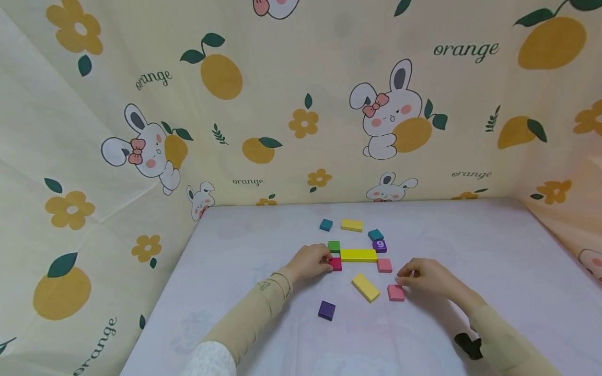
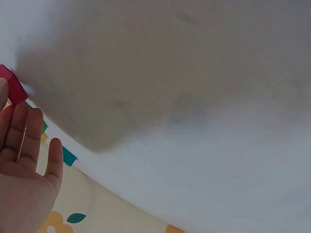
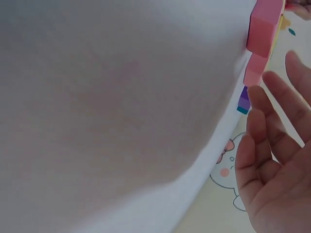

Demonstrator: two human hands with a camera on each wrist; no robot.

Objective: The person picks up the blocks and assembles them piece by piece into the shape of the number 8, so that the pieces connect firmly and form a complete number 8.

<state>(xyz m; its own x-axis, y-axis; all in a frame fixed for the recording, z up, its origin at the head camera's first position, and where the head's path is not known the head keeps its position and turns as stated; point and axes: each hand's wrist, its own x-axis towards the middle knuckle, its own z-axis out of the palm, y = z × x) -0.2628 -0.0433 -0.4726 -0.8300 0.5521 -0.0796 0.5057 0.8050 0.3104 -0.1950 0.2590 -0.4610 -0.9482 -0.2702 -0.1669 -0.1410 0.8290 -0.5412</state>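
Observation:
My left hand point(image 1: 308, 262) pinches a red block point(image 1: 336, 264) at its left side, between thumb and fingertips. Just behind that block lies a green block point(image 1: 334, 246), and a long yellow block point(image 1: 358, 255) adjoins on the right. In the left wrist view, the thumb overlaps the red block point(image 2: 16, 91). My right hand point(image 1: 429, 278) holds nothing; its fingers are loosely bent above the right side of the group. Closest to them is a pink block point(image 1: 396, 293). Another pink block point(image 1: 384, 266) sits against the long yellow block's right end.
A purple block marked 9 point(image 1: 379, 246) and a teal block point(image 1: 375, 234) lie behind the right end. Farther back are another teal block point(image 1: 326, 225) and a yellow block point(image 1: 351, 225). In front lie a slanted yellow block point(image 1: 365, 288) and a dark purple block point(image 1: 326, 310).

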